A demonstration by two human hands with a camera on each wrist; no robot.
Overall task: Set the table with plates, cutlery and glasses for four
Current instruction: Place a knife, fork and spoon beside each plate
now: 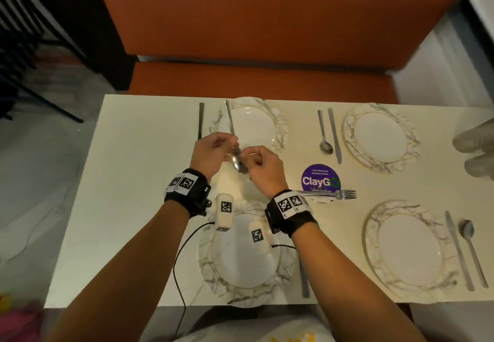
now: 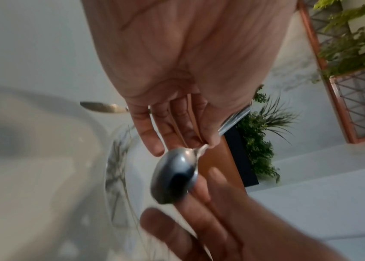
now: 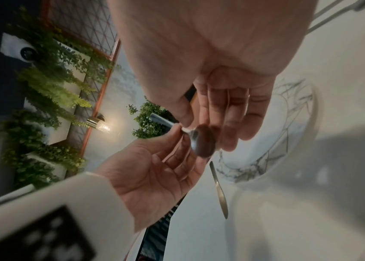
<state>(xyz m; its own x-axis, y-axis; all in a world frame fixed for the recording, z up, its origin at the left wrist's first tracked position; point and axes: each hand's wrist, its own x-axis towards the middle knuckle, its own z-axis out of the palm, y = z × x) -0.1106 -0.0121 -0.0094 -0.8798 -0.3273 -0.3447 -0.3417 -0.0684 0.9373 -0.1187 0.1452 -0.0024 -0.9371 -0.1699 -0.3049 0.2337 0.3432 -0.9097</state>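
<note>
Left hand pinches spoon by the neck, above the far-left plate; right hand, fingers curled, touches the spoon bowl. Purple sticker reads "ClayGo". Four plates, three spoons, four knives, one fork on the table

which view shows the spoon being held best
The left wrist view: the spoon shows large, its bowl facing the camera, its neck pinched by the left hand. The right wrist view shows the bowl smaller, partly behind the right hand. The head view shows it small between both hands, over the far plate.
</note>
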